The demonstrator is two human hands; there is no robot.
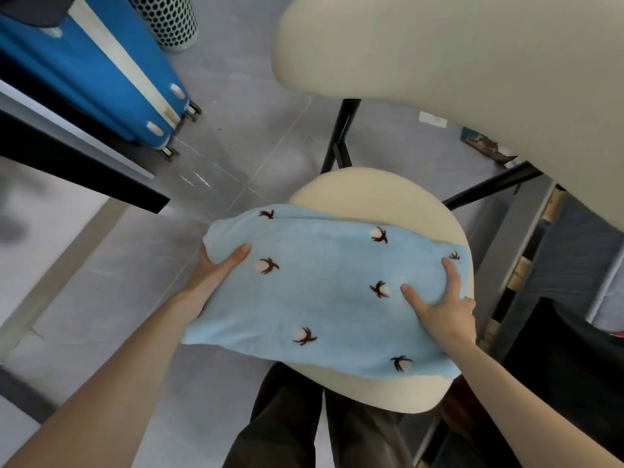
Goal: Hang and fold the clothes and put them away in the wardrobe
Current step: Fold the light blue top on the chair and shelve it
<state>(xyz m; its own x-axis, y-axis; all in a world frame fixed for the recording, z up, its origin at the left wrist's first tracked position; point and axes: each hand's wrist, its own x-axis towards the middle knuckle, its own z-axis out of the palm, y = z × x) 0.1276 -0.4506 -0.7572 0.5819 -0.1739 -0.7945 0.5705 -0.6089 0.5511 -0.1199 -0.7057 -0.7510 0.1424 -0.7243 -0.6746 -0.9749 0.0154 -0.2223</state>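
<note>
Seen from my remote station, 2 hands hold a folded light-blue garment (320,298), dotted with 7 white tufts, over the round cream chair seat (371,187) at center. The left hand (216,268) clamps its left edge, thumb on top and fingers underneath, while the right hand (445,309) bunches the right edge between thumb and fingers. A blue suitcase (101,72) stands far left on the grey floor (253,130).

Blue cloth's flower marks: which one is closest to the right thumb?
The mark in the middle of the blue cloth, just left of the thumb tip of the right hand; the others all lie farther from it.
</note>
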